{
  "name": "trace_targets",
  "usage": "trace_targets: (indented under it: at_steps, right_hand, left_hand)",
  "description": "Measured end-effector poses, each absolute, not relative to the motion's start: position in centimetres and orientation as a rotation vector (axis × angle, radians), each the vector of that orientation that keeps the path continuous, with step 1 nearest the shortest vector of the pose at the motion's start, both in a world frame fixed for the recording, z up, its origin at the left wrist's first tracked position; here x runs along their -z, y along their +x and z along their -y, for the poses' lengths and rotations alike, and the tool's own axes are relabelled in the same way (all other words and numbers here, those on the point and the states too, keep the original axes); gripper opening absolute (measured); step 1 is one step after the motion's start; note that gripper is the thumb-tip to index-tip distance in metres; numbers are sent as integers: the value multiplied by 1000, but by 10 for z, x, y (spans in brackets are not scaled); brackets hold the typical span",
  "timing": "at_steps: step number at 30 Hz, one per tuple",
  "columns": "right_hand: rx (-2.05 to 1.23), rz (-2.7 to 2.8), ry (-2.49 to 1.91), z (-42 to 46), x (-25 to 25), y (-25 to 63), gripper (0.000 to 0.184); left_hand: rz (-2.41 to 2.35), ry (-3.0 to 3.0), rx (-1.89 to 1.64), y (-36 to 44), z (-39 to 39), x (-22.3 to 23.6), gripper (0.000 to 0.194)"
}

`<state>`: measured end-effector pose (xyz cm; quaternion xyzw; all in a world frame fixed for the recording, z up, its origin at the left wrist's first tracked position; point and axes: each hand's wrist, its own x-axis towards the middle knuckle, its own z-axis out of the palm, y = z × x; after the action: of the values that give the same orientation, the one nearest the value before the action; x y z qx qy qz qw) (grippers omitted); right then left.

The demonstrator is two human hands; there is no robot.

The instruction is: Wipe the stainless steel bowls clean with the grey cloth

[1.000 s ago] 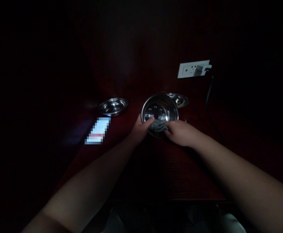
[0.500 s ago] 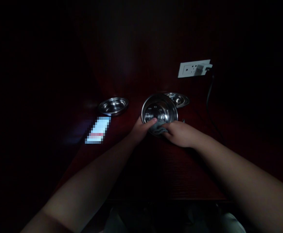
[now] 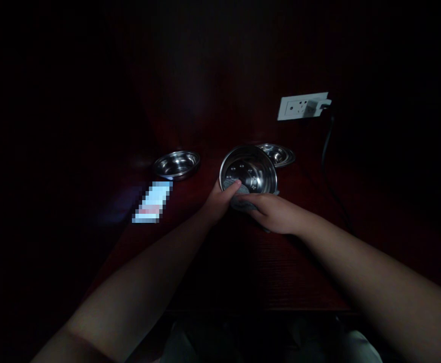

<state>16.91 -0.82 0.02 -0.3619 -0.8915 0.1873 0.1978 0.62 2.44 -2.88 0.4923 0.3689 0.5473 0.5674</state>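
Observation:
A shiny steel bowl (image 3: 256, 171) is tilted so that its inside faces me. My left hand (image 3: 219, 200) grips its lower left rim, thumb over the edge and the other fingers hidden behind. In my right hand (image 3: 275, 212) is a grey cloth (image 3: 243, 203), pressed against the bowl's lower rim; part of the cloth lies inside the bowl by my left thumb. Behind the bowl, partly covered by it, lies a round steel lid or shallow dish (image 3: 281, 156). Another steel bowl (image 3: 177, 164) stands to the left on the dark red table (image 3: 281, 272).
A lit phone-like screen (image 3: 153, 201), blurred out, lies left of my left hand. On the back wall is a white socket plate (image 3: 302, 106) with a plug in it. A dark cable (image 3: 325, 151) hangs from it down to the table at the right.
My right hand has moved slightly left and down along the rim with the cloth, which now reaches farther left under my left thumb. The bowl and my left hand are nearly unchanged.

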Motion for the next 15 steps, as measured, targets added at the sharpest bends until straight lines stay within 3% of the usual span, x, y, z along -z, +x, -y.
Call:
trace_targets:
  at_steps: [7, 15]
  right_hand:
    - [-522, 2510, -1043, 7, 1, 170, 48]
    - [-405, 2586, -1387, 7, -11, 174, 30]
  left_hand:
    - [-819, 974, -1266, 8, -30, 32, 45]
    - [-787, 988, -1278, 7, -34, 38, 42]
